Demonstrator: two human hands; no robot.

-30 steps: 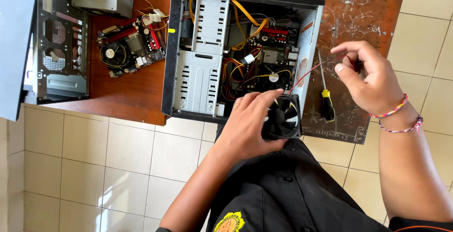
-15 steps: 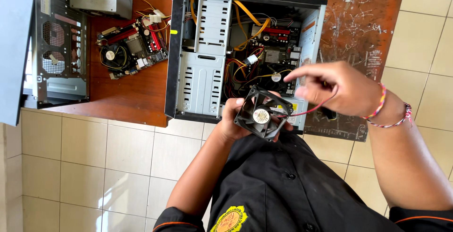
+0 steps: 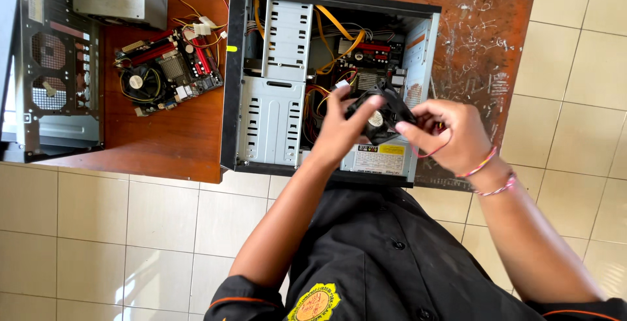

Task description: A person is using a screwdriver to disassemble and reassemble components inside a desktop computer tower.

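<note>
Your left hand [image 3: 343,128] and right hand [image 3: 450,135] grip the fan [image 3: 379,117] over the open case [image 3: 261,99]; it isn't mounted yet.

An open computer case [image 3: 326,86] lies on a wooden table [image 3: 176,144], at the frame's centre. A loose motherboard [image 3: 166,69] sits at its nine o'clock, a second case [image 3: 55,66] beyond that. Both hands [image 3: 343,125] [image 3: 454,135] hold a small fan [image 3: 379,113] over the case's four o'clock corner.
</note>
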